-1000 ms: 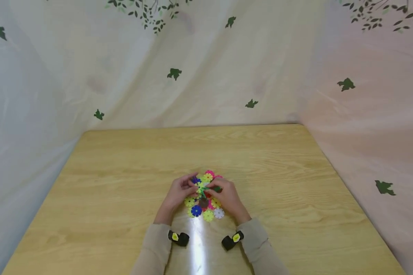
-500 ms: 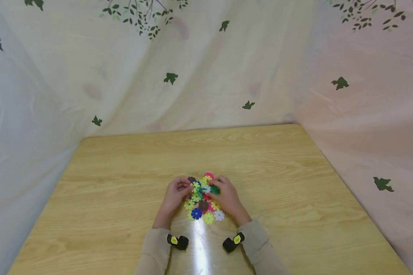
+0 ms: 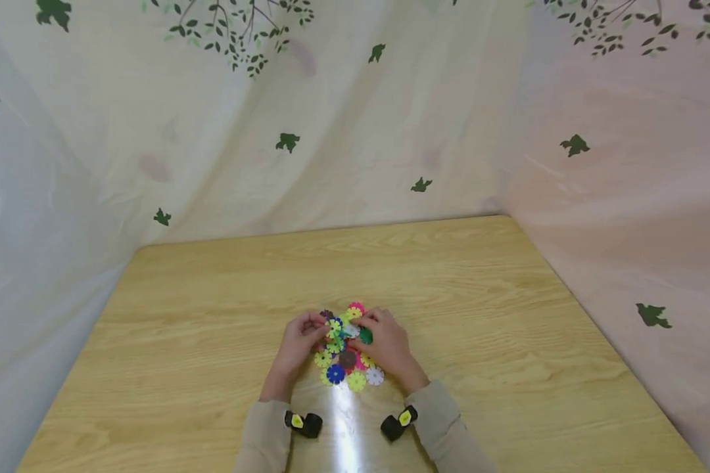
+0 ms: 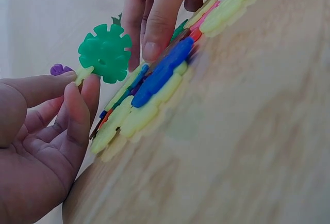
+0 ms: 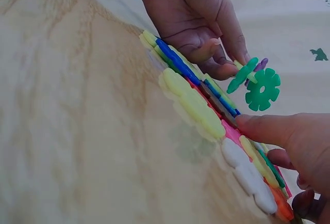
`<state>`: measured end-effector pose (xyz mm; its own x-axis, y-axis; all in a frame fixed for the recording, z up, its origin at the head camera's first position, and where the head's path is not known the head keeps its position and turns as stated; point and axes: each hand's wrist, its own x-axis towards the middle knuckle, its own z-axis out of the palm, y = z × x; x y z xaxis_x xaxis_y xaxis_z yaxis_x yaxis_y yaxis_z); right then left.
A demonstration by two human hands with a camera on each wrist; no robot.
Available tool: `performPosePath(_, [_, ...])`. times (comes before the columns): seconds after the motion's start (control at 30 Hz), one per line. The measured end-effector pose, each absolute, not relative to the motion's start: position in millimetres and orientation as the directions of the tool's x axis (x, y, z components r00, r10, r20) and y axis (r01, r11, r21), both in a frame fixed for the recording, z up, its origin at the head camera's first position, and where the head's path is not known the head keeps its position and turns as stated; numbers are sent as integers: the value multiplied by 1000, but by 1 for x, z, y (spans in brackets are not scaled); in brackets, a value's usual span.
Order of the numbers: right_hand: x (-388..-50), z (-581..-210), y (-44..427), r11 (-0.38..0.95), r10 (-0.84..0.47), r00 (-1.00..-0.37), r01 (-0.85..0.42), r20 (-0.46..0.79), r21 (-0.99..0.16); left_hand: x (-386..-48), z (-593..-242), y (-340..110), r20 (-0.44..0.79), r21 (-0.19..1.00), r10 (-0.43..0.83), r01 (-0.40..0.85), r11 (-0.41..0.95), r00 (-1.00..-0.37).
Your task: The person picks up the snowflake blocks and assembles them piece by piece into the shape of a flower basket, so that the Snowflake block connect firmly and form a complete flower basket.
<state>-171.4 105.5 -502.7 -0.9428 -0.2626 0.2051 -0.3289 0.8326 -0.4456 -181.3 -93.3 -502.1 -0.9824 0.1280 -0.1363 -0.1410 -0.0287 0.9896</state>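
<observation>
My left hand (image 3: 296,345) pinches a yellow flower-shaped plastic disc (image 4: 84,74) between thumb and fingers. Joined to that disc are green snowflake discs (image 5: 263,90), and a purple one (image 4: 61,69) shows behind it. This small cluster is held just above a flat pile of mixed-colour discs (image 3: 335,374) on the table. Over the right part of the pile lies my right hand (image 3: 390,345), its fingertips touching the discs. In the right wrist view, its nearest finger (image 5: 268,127) rests by a brown disc (image 5: 219,104). Some discs are hidden under the right hand.
The pile sits on a light wooden table (image 3: 213,295), with bare wood around it. A pale cloth backdrop (image 3: 331,98) with leaf prints rises behind and beside the table. Black wrist cameras (image 3: 311,426) are strapped at both sleeves.
Both hands were together at a green disc one second ago. My right hand has since parted from the cluster and gone to the pile. The head view has shifted slightly.
</observation>
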Motion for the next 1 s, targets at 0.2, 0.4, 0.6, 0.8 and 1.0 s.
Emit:
performPosePath(0.2, [-170, -501, 104, 838, -250, -951, -308, 185, -450, -179, -500, -93, -142, 989, 129, -147, -31, -981])
performPosePath(0.4, [-171, -503, 102, 838, -214, -964, -265, 159, -477, -180, -502, -95, -143, 989, 132, -147, -21, -981])
performPosePath(0.6, [-171, -502, 102, 799, -204, -967, -253, 150, -546, -181, -502, -95, -149, 988, 118, -153, -28, -982])
performPosePath(0.8, [-172, -504, 104, 731, -186, -966, -260, 182, -631, -181, -502, -94, -158, 986, 128, -164, -37, -979])
performPosePath(1.0, [-172, -503, 104, 694, -187, -963, -269, 194, -668, -182, -503, -94, -169, 985, 123, -173, -20, -978])
